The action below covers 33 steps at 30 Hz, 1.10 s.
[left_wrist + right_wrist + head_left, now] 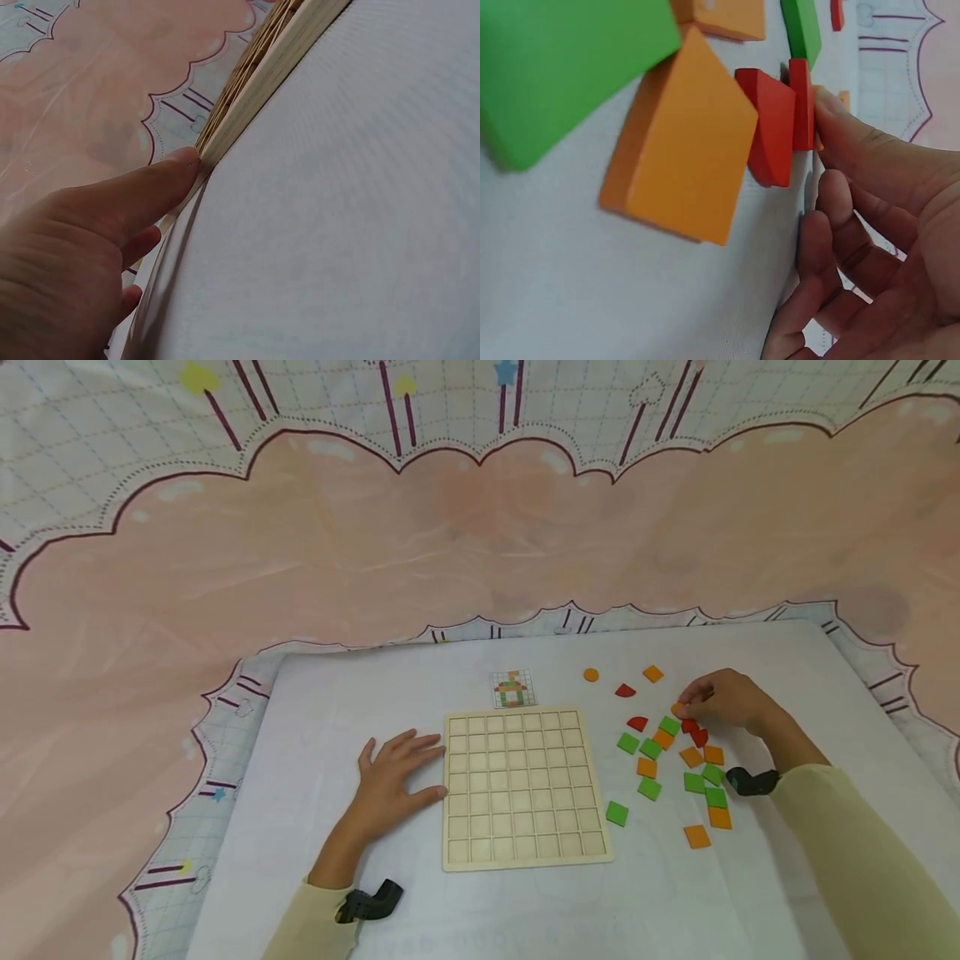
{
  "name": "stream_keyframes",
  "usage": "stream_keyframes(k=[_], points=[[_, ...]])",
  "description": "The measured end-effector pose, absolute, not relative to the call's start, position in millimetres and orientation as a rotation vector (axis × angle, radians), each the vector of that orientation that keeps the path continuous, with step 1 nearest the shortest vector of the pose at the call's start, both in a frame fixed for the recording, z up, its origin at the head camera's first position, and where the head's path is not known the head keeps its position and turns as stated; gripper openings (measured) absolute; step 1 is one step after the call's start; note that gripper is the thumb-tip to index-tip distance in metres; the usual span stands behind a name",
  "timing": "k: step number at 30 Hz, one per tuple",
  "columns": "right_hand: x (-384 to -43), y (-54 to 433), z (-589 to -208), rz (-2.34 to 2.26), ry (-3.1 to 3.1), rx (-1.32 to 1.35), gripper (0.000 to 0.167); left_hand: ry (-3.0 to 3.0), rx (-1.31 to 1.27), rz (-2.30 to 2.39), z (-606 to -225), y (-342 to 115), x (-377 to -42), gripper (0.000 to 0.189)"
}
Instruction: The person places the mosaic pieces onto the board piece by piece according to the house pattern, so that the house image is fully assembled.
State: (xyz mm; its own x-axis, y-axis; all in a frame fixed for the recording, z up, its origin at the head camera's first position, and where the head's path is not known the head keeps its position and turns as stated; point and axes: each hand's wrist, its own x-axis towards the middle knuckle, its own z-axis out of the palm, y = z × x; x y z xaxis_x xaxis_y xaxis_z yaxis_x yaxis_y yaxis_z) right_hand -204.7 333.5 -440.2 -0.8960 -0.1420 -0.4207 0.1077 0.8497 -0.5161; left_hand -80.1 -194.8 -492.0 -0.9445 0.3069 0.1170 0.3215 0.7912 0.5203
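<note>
A square wooden grid board (528, 710) lies on the white table. Along its left edge rest the spread fingertips and thumb of my left hand (399, 774); the left wrist view has the thumb (161, 184) against the board's side (251, 94). Over on the right, my right hand (726, 700) pinches a small orange piece (678, 709) between thumb and fingers. Most of that piece is hidden behind the thumb in the right wrist view. Close by the fingertips are red quarter-round pieces (776, 131), with an orange square tile (694, 142) nearer the camera.
Several green tiles (650, 748) and orange tiles (696, 837) are scattered right of the board. Farther back lie an orange disc (591, 675), a red piece (625, 691) and an orange tile (652, 674). Behind the board is a small pattern card (513, 689).
</note>
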Motion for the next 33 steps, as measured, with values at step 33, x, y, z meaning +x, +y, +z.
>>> stream_keyframes(k=[33], points=[[-198, 286, -426, -1.099, 2.424, -0.132, 0.043, -3.089, -0.583, -0.955, -485, -201, -112, 0.073]])
